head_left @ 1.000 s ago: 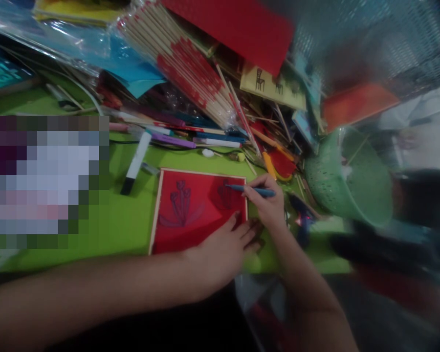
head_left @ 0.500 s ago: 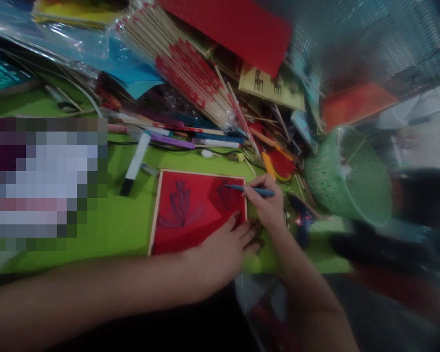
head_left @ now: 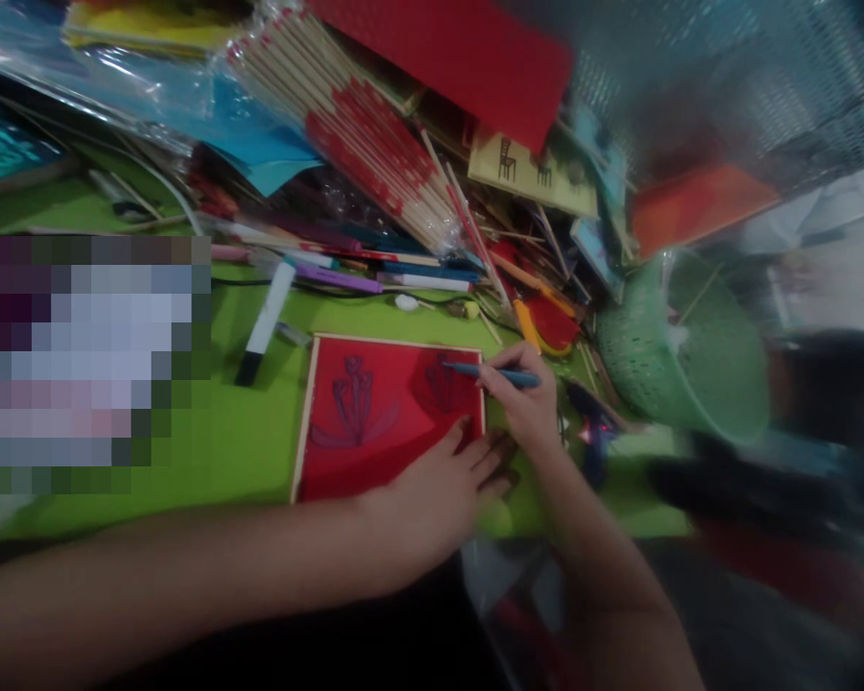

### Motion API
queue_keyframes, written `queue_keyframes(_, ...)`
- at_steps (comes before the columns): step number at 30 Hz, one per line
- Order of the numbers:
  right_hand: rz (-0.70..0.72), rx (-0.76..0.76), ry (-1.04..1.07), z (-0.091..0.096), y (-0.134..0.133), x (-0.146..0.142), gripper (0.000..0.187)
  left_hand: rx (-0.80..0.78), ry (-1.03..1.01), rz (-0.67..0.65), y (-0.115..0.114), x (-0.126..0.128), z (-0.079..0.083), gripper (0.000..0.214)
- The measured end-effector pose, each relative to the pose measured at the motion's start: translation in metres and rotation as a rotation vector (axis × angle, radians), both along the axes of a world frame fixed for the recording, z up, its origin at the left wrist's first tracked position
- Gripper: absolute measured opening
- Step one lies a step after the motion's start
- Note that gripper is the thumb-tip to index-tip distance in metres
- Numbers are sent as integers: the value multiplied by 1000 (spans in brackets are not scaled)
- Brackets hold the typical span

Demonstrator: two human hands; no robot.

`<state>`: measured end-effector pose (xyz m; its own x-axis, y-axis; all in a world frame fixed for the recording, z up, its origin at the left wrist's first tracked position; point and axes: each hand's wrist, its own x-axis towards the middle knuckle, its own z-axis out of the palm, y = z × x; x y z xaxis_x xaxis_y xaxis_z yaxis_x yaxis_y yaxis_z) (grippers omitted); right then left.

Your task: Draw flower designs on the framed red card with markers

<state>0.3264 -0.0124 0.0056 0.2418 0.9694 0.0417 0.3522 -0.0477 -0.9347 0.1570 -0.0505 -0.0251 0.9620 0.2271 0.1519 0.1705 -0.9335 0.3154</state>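
Observation:
A red framed board [head_left: 374, 422] with dark flower outlines lies on the green table [head_left: 237, 451]. My left hand [head_left: 439, 489] lies flat on its lower right corner, fingers stretched out. My right hand [head_left: 522, 398] is closed on a blue pen [head_left: 493, 372], whose tip touches the drawing near the board's upper right.
A black and white marker [head_left: 263, 321] lies left of the board. Behind it a heap of pens, a bundle of sticks [head_left: 360, 125], red card [head_left: 468, 58] and papers. A green perforated basket [head_left: 684, 345] lies tipped at the right. A blurred patch covers the left.

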Motion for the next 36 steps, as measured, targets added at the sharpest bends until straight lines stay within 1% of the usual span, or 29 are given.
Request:
queue_keyframes(7,-20,9,-23,-2,0,0,23,-7,41,-15,1,1,3,64)
queue_keyframes(11,27,15,-8,-1,-1,2,22,-11,64,-21,2,1,5,66)
queue_keyframes(14,37,10,5,-2,-1,2,20,-15,54,-14,1,0,5,62)
queue_keyframes(20,-12,23,25,-1,1,-1,23,-15,31,-15,1,0,4,62)
queue_keyframes(26,-38,46,50,-3,3,0,28,-15,76,-35,2,2,5,67)
queue_keyframes(31,-38,48,26,-5,3,-1,33,-16,75,-22,2,3,6,61)
queue_keyframes(36,-27,37,-3,-5,2,-1,30,-38,77,-33,3,2,7,60)
